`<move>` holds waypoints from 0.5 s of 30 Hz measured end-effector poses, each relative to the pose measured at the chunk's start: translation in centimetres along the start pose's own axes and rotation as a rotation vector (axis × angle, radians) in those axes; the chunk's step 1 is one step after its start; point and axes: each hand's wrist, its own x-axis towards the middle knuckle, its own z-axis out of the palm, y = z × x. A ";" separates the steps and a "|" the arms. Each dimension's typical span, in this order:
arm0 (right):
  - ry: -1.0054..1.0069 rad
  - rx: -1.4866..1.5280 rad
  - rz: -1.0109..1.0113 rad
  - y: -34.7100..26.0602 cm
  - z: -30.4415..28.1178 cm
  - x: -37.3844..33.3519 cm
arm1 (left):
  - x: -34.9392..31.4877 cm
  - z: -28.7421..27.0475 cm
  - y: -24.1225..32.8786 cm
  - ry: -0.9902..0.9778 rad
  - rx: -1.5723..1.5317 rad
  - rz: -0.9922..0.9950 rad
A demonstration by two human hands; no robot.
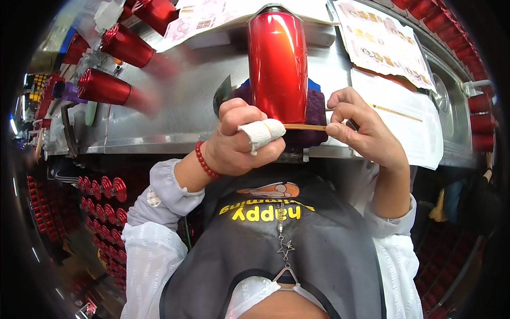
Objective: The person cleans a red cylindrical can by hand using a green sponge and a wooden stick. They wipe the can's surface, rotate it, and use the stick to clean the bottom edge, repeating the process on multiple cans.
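A glossy red metal cup or tumbler [277,66] lies in front of me on a folded purple cloth [317,106], its dark end pointing away. My left hand [226,141] is closed at the cup's near end on a white wad [261,135] of paper or cloth with a thin yellowish band round it. Whether the wad wraps one of the fingers, I cannot tell. From there a thin tan strip [307,127], perhaps a stretched rubber band, runs across just below the cup. My right hand [366,130] pinches its other end between thumb and finger.
Several red cups [126,45] lie along the left of the metal table [196,80]. Printed sheets [382,45] and white paper [406,122] lie at the right. A dark flat piece [222,94] is left of the cloth. Racks of red parts [109,187] stand at lower left.
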 end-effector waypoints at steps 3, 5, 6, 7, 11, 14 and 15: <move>0.006 0.010 -0.011 0.3 0.1 0.1 | -0.1 1.0 -0.4 -0.018 -0.010 0.011; 0.040 0.031 -0.039 0.6 0.6 0.2 | 0.2 1.7 -0.4 -0.012 -0.042 -0.002; 0.044 0.035 -0.042 0.7 0.7 0.3 | 1.0 1.8 -0.4 -0.010 -0.056 0.000; 0.047 0.040 -0.045 0.8 0.8 0.3 | 1.1 1.9 -0.7 -0.022 -0.027 0.051; 0.050 0.101 0.009 1.0 0.8 0.2 | 0.7 1.1 -1.0 -0.051 0.109 0.119; 0.026 0.088 0.019 1.4 0.8 0.2 | 0.3 1.0 -0.7 -0.053 0.150 0.105; 0.024 0.089 0.014 1.7 0.9 0.3 | 0.2 1.2 -0.5 -0.054 0.149 0.097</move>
